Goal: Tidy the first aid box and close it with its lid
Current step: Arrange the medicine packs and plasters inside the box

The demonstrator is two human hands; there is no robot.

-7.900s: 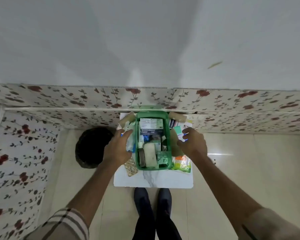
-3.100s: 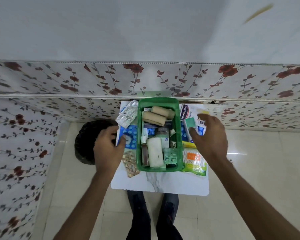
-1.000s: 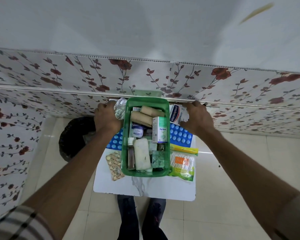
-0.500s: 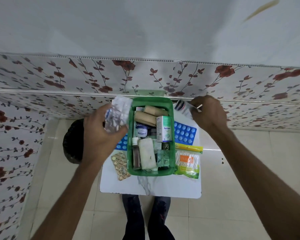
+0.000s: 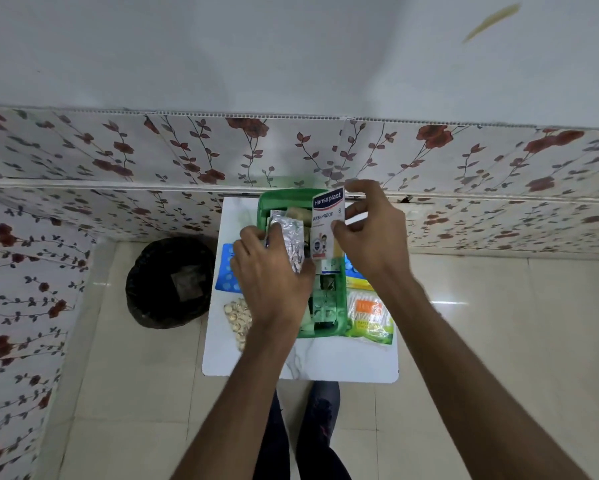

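Observation:
The green first aid box (image 5: 339, 306) stands on a small white marble-look table (image 5: 325, 362). Over the box, my left hand (image 5: 270, 275) grips a silver foil blister pack (image 5: 287, 233). My right hand (image 5: 370, 233) holds a white Hansaplast plaster packet (image 5: 325, 223) upright above the box's far right part. Inside the box I see a beige roll (image 5: 296, 213) and small packets; my hands hide most of the contents. The lid's green edge (image 5: 287, 183) shows behind the box against the wall.
A blue blister sheet (image 5: 227, 271) and a strip of yellow tablets (image 5: 237, 318) lie left of the box. A green-orange cotton bud pack (image 5: 369, 317) lies right. A black bin (image 5: 170, 282) stands on the floor to the left. A floral wall is close behind.
Both hands have come in from the table's far corners to over the box, the left with the foil pack, the right with the plaster packet now upright.

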